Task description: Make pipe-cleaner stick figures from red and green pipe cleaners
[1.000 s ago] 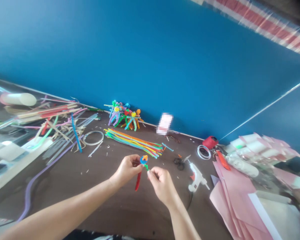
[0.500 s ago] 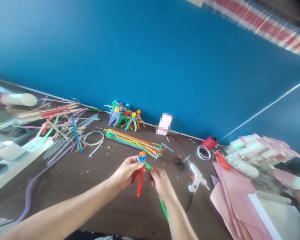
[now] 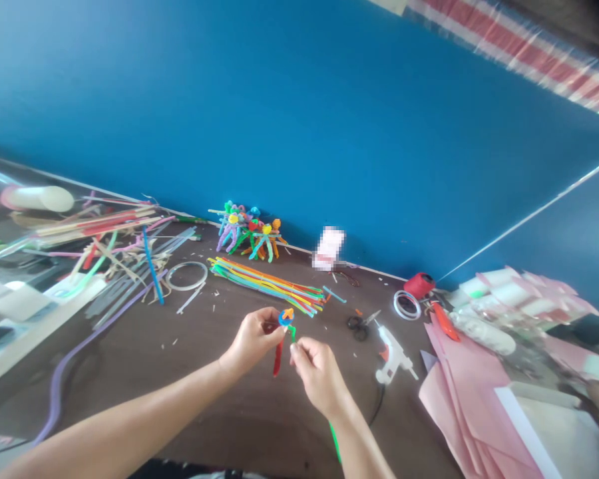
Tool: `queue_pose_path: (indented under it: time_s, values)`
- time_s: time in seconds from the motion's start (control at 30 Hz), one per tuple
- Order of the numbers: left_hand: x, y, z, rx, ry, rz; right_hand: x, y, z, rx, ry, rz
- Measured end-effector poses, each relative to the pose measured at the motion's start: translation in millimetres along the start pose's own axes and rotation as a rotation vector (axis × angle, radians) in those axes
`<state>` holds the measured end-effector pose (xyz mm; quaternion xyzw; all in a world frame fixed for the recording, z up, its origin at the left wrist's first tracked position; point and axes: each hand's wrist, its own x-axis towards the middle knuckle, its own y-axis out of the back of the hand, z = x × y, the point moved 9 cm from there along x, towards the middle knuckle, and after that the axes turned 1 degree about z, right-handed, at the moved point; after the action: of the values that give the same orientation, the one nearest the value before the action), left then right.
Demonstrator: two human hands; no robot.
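1. Two hands of mine are at one little figure (image 3: 285,318), held up over the near middle of the brown table (image 3: 219,412), on the near side of the bundle of coloured fuzzy sticks (image 3: 267,283).
2. My left hand (image 3: 253,340) pinches the little figure just under its head, thumb against fingers; the curled fingers hide part of it.
3. My right hand (image 3: 320,372) pinches a green stick (image 3: 292,331) between thumb and forefinger, just to the right of the head, where the stick bends downward.
4. Done, as I judge it: the head, blue with orange on top, looks shaped, and a red leg (image 3: 277,360) hangs below my left hand.
5. Not done, by the look of it: the green part. A long green length (image 3: 335,442) shows loose beside my right wrist, at the near edge. It seems to be the same stick, though my hand covers the join, so most of it looks unused.
6. Several figures (image 3: 253,226) stand on the far side against the blue wall (image 3: 289,133), each seemingly with head and limbs complete. Mine shows fewer limbs than they do, so I would call it partway.
7. Scissors (image 3: 358,326) and a white glue gun (image 3: 393,356) lie to the right, both out of my hands.
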<state>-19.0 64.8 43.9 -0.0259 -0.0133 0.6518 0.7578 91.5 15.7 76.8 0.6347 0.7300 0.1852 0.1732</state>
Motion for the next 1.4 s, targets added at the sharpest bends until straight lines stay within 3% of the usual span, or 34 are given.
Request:
queue_pose_path:
  time_s: [0.17, 0.33, 0.5, 0.8, 1.4]
  values:
    - [2.9, -4.5, 5.4, -0.078, 0.041, -0.053, 1.2, 10.5, -4.8, -0.026, 0.021, 0.033]
    - [6.2, -6.0, 0.8, -0.157, 0.164, -0.075, -0.3, 29.4, -14.5, -0.343, 0.113, 0.225]
    - [7.5, -6.9, -11.5, -0.208, 0.249, -0.107, -2.5, 18.8, -27.5, -0.589, 0.265, 0.240]
    - [-2.3, -15.6, -27.3, -0.520, 0.423, -0.143, -1.1, 14.4, -28.6, -0.766, 0.294, 0.341]
    - [-1.6, -16.5, -30.0, -0.363, 0.360, -0.074, 0.1, 15.7, -20.8, -0.764, 0.258, 0.381]
